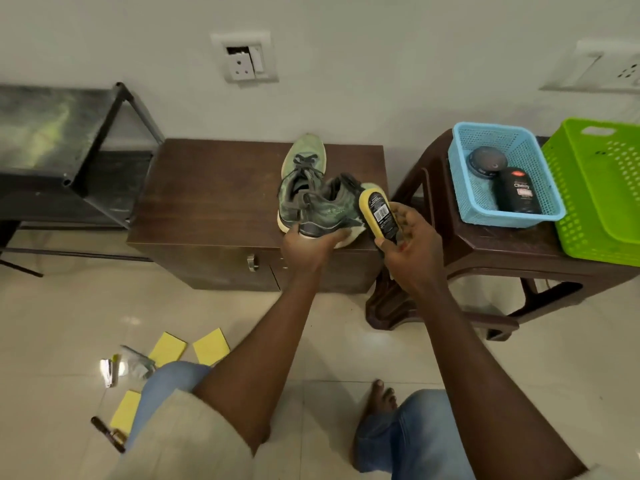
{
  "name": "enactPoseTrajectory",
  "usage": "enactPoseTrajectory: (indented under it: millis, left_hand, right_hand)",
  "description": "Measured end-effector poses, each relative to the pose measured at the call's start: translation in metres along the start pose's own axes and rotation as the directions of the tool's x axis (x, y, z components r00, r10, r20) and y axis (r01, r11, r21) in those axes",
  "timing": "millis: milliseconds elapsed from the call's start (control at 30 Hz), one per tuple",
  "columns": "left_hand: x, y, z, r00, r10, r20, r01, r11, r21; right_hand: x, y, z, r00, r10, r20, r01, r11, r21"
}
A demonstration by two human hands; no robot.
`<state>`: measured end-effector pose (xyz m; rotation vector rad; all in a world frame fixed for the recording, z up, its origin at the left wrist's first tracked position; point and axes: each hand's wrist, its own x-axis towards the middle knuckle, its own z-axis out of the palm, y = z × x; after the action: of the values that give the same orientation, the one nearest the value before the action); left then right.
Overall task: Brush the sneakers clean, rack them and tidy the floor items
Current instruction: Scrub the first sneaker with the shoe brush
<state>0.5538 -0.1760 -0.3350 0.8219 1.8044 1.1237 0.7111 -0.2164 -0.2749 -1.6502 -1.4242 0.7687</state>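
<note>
My left hand grips the heel of a green sneaker at the front edge of the counter, fingers curled beneath the sole and mostly hidden. Whether the shoe rests on the wood or is lifted off it, I cannot tell. My right hand holds a yellow brush between thumb and curled fingers, its labelled back toward me and its bristle side turned away against the shoe. The second sneaker lies on the counter just beyond my left hand, its heel masked by the first. Right of my right hand, a blue basket on a brown stool holds a round tin and a black bottle. A green basket beside it is cut off by the frame. Below and left of my left hand, yellow pads and a crumpled wrapper lie on the floor, one pad partly behind my knee.
</note>
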Motion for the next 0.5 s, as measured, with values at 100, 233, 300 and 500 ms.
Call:
enactPoseTrajectory:
  millis: [100, 233, 300, 500]
  left_hand:
    - [-0.022, 0.011, -0.036, 0.993, -0.035, 0.115, 0.041, 0.998, -0.051]
    - [-0.056, 0.035, -0.077, 0.982, -0.002, 0.191, 0.02, 0.995, -0.094]
    - [-0.067, 0.043, -0.092, 0.973, 0.016, 0.23, 0.013, 0.992, -0.124]
    - [-0.098, 0.058, -0.125, 0.969, 0.063, 0.238, -0.035, 0.992, -0.12]
  right_hand:
    - [-0.006, -0.015, -0.006, 0.989, -0.116, 0.092, 0.117, 0.993, 0.003]
    - [-0.018, -0.047, -0.017, 0.942, -0.265, 0.207, 0.278, 0.96, -0.034]
    - [-0.026, -0.057, -0.02, 0.932, -0.278, 0.232, 0.29, 0.957, -0.021]
    - [-0.058, -0.094, -0.021, 0.902, -0.367, 0.226, 0.389, 0.92, -0.059]
